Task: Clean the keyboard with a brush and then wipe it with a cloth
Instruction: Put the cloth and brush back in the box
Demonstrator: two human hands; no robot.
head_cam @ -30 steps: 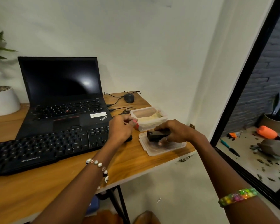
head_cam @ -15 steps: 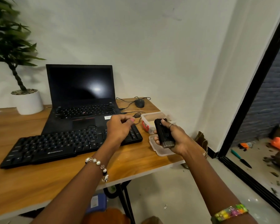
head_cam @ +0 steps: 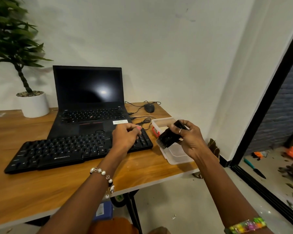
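A: Nearest the cam, what's there?

B: Two forearms reaching fwd. Beaded bracelet (head_cam: 103,174) on the left wrist, multicolour band (head_cam: 246,226) on the right.

A: Hands?

B: Right hand (head_cam: 189,141) is curled round a black brush (head_cam: 168,137), thumb on one side and fingers on the other, holding it in the air w/ bristles tilted down-left. It's above a clear plastic lid (head_cam: 175,154) lying at the table's right edge.

A: Left hand?

B: Left hand (head_cam: 125,137) hovers over the right end of the black keyboard (head_cam: 74,149), fingers loosely curled. Something pink shows at the fingertips; can't tell if it's a held item or nail colour.

A: Where's the keyboard?

B: Flat on the wooden table (head_cam: 57,188), in front of the laptop (head_cam: 90,102), its back edge overlapping the laptop's front edge.

A: Further back?

B: Clear plastic tub (head_cam: 162,123) w/ a red clip, just behind the lid. Can't make out a cloth for sure. Behind that a dark mouse (head_cam: 149,108) w/ cables running to the laptop. Far left, potted plant (head_cam: 32,103) by the wall.
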